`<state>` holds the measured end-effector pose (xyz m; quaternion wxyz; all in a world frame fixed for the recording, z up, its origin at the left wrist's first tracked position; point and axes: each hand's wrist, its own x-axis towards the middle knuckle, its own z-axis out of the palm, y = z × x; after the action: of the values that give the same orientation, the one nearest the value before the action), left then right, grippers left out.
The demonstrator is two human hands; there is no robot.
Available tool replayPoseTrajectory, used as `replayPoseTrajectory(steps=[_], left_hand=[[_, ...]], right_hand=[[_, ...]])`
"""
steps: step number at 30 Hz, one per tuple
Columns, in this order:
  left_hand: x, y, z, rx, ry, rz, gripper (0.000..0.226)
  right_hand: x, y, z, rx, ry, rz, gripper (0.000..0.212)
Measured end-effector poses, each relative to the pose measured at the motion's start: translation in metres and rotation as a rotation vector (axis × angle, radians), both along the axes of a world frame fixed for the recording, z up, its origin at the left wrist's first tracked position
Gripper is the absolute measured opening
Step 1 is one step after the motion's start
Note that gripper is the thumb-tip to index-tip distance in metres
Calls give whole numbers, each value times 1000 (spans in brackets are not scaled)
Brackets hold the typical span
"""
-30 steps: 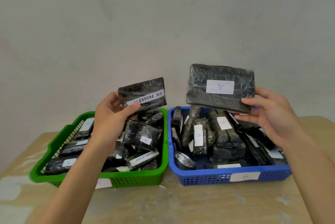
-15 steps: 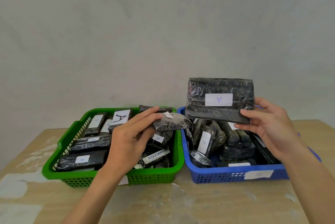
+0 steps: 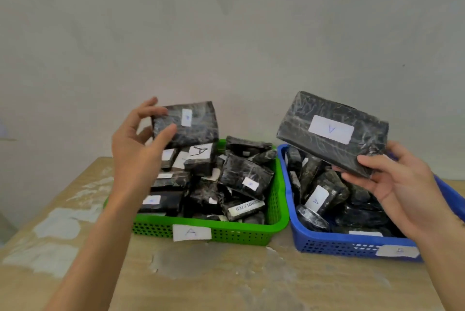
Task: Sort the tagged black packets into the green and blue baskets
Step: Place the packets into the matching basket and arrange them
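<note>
Over the scuffed table (image 3: pixel 226 278), your left hand (image 3: pixel 137 152) grips a small packet (image 3: pixel 193 125) by its left edge above the green basket (image 3: pixel 278 192). Your right hand (image 3: pixel 400 184) pinches the lower corner of the tilted A-tagged packet (image 3: pixel 327 134) over the blue basket (image 3: pixel 299 232). Bare table lies in front of both baskets; the blue one's right end is cut off, and the small packet's tag looks too blurred to read.

So the green basket (image 3: pixel 278 212) and blue basket (image 3: pixel 327 245) both have that perforated grid pattern, plus white tags marked in blue. The small packet (image 3: pixel 198 132) and big packet (image 3: pixel 297 132) are shiny black with whitish crinkle streaks and white labels with blue letters. The table (image 3: pixel 226 280) is tan wood with pale blotches, and the wall (image 3: pixel 226 33) is plain off-white.
</note>
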<state>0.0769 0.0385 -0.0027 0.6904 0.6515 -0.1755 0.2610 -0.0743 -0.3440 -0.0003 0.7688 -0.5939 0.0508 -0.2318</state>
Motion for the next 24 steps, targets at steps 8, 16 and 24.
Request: replayPoseTrajectory(steps=[8, 16, 24], left_hand=[[13, 93, 17, -125, 57, 155, 31], [24, 125, 12, -105, 132, 132, 29], [32, 131, 7, -190, 203, 114, 25]], right_hand=[[46, 114, 20, -113, -8, 220, 88], [111, 225, 0, -47, 231, 334, 74], [139, 286, -17, 52, 241, -23, 60]])
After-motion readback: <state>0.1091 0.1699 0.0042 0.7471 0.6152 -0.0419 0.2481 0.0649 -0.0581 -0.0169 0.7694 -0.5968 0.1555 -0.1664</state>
